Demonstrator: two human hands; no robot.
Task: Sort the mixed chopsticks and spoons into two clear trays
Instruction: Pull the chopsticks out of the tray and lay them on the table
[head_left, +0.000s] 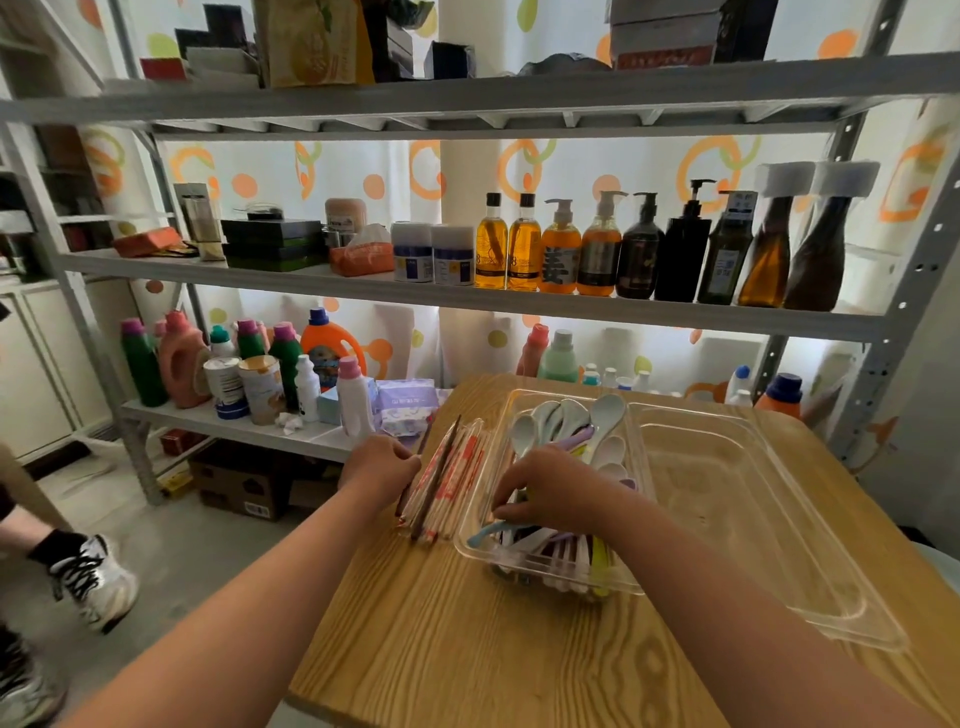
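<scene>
On the wooden table (467, 649), left tray (464, 535) of clear plastic with a pile of spoons (605, 415) inside, bowls toward the far end, handles toward the near end. Just left of it, directly on the wood, the chopsticks (457, 467) in a bundle, many in paper sleeves. Left hand (382, 465) grasping chopsticks at the bundle's left side. Right hand (545, 488) inside the left tray, fingers curled down on the handles; not possible to tell whether gripping one. Right tray (753, 519) just beside, on the right.

One head-worn wide-angle view — looking forward and down, close over the table (467, 623), shelving (467, 300) behind.
</scene>
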